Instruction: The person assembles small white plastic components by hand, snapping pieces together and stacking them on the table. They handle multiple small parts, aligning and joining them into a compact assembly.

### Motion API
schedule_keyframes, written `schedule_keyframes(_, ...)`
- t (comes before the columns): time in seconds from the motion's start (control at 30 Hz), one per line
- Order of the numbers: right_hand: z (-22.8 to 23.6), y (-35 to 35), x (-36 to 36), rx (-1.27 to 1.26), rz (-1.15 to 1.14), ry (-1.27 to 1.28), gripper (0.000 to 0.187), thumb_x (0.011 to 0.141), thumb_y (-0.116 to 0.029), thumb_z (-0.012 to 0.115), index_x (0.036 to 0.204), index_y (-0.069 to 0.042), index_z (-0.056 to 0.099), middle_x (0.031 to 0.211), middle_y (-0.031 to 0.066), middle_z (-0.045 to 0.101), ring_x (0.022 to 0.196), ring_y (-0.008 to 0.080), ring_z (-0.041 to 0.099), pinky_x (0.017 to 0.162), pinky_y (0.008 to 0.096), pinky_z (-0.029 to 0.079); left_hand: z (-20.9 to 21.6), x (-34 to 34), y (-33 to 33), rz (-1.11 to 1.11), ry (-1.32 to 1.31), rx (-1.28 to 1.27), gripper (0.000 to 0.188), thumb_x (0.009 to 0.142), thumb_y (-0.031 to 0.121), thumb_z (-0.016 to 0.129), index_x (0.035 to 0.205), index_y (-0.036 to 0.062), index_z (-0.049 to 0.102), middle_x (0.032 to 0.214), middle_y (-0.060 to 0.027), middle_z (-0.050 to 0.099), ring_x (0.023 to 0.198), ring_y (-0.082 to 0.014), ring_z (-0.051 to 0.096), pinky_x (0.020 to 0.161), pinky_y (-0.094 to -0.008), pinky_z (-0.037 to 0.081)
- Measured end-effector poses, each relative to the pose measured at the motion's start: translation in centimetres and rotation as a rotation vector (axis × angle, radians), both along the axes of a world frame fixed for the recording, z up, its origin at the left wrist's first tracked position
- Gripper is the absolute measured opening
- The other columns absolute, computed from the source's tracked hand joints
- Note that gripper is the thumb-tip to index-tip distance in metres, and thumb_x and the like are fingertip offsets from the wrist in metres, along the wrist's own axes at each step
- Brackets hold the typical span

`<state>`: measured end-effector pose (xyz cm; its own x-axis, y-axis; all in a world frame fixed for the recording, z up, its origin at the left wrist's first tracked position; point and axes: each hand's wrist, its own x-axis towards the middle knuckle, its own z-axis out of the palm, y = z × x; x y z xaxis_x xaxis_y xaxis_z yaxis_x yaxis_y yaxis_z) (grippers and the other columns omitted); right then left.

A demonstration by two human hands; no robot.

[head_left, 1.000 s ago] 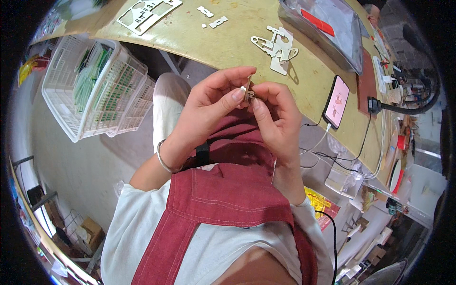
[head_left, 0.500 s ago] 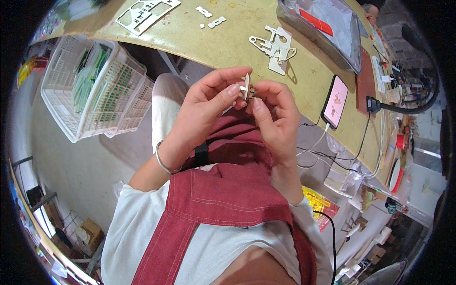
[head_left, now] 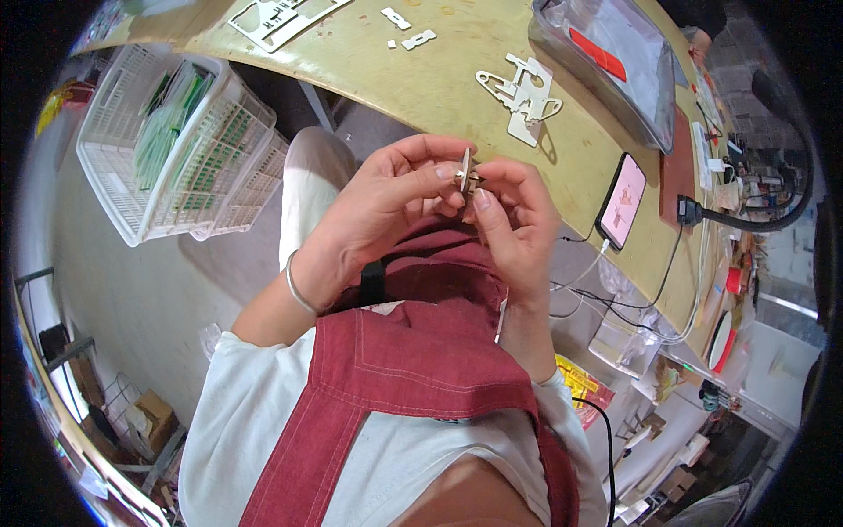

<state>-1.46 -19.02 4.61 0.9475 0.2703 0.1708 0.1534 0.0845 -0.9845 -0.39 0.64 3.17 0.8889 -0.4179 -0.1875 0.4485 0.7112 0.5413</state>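
Note:
Above my lap, my left hand (head_left: 386,195) pinches a small assembly of thin, pale cut-out pieces (head_left: 466,167), with a round disc edge-on toward me. From the other side, my right hand (head_left: 516,224) grips the same assembly between thumb and fingers. The fingers partly hide its smaller joined parts. On the table beyond my hands lies a stack of flat cut-out pieces (head_left: 529,107) with slots and holes. Farther left are a small notched piece (head_left: 419,40) and a cut-out sheet (head_left: 290,42) with openings.
A phone (head_left: 621,202) with a lit screen and a charging cable lies on the yellowish table (head_left: 395,83) at right. Behind it stands a clear-lined tray (head_left: 645,114) holding a red item (head_left: 597,54). White plastic baskets (head_left: 118,198) with green-and-white sheets stand at left.
Both hands still hold the assembly, which has turned slightly between my fingers. The table and its things have shifted a little rightward in view.

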Motion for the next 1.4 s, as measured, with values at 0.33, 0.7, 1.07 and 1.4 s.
schedule_keyframes(0.33, -0.8, -0.3, -0.7, 0.055, -0.024, 0.081, 0.024, 0.107, 0.000, 0.061, 0.130, 0.001, 0.058, 0.115, 0.0095, 0.073, 0.099, 0.0133, 0.071, 0.085, 0.0260, 0.057, 0.4, -0.5, -0.1, -0.011, -0.080, 0.005, 0.037, 0.105, 0.012, 0.072, 0.139, 0.0007, 0.063, 0.120, -0.0074, 0.073, 0.103, -0.0147, 0.071, 0.094, -0.0309, 0.060)
schedule_keyframes(0.7, -1.2, -0.8, -0.6, 0.210, -0.006, 0.136, 0.033, 0.105, -0.006, 0.066, 0.135, -0.001, 0.054, 0.100, 0.0070, 0.073, 0.077, 0.0075, 0.064, 0.061, 0.0194, 0.048, -0.2, -1.6, -1.6, 0.280, -0.347, 0.344, 0.019, 0.105, 0.009, 0.073, 0.120, -0.0010, 0.067, 0.107, -0.0020, 0.073, 0.097, -0.0072, 0.066, 0.086, -0.0240, 0.055)
schedule_keyframes(1.07, -1.1, -0.2, -0.7, 0.276, -0.026, 0.208, 0.032, 0.106, -0.006, 0.065, 0.135, 0.003, 0.057, 0.092, 0.0128, 0.074, 0.067, 0.0110, 0.065, 0.056, 0.0225, 0.052, -0.3, -1.3, -1.3, 0.239, -0.255, 0.334, 0.017, 0.107, 0.012, 0.070, 0.117, -0.0019, 0.069, 0.103, -0.0019, 0.073, 0.094, -0.0079, 0.066, 0.083, -0.0246, 0.056)
schedule_keyframes(1.4, -1.0, 0.6, -1.1, 0.182, -0.075, 0.140, 0.030, 0.107, -0.003, 0.065, 0.136, 0.002, 0.058, 0.093, 0.0131, 0.074, 0.066, 0.0113, 0.065, 0.058, 0.0235, 0.053, -0.3, -1.5, -1.3, 0.567, -0.787, 0.958, 0.011, 0.099, -0.002, 0.071, 0.109, -0.0035, 0.074, 0.103, -0.0099, 0.073, 0.094, -0.0193, 0.071, 0.084, -0.0311, 0.055)
